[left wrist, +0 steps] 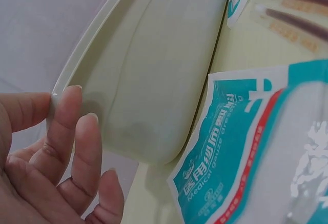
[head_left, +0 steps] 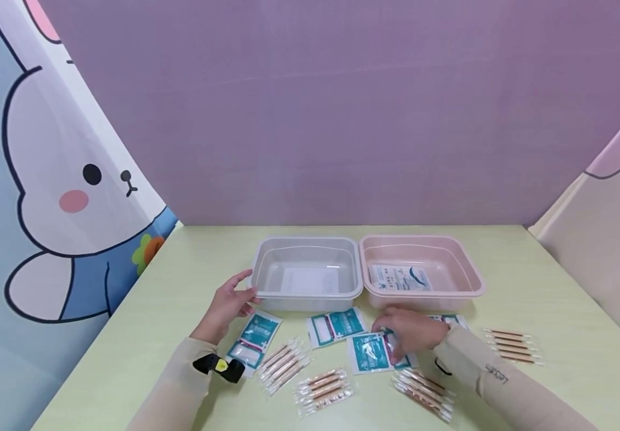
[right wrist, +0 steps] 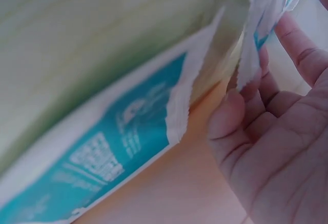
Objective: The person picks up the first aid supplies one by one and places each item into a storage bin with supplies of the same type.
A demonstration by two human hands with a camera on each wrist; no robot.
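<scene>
My left hand pinches the left rim of a whitish plastic basin between thumb and fingers; the left wrist view shows this close up. On the table just below that hand lies a teal-and-white medical gauze packet. My right hand reaches over another gauze packet in front of the pink basin. In the right wrist view its thumb and fingers pinch the edge of that packet. A third packet lies left of it, and one more is partly hidden behind the right wrist.
A white-and-blue packet lies inside the pink basin. Clear bags of cotton swabs lie along the front: one at left, one at centre, one near the right forearm, one at far right. A purple backdrop stands behind.
</scene>
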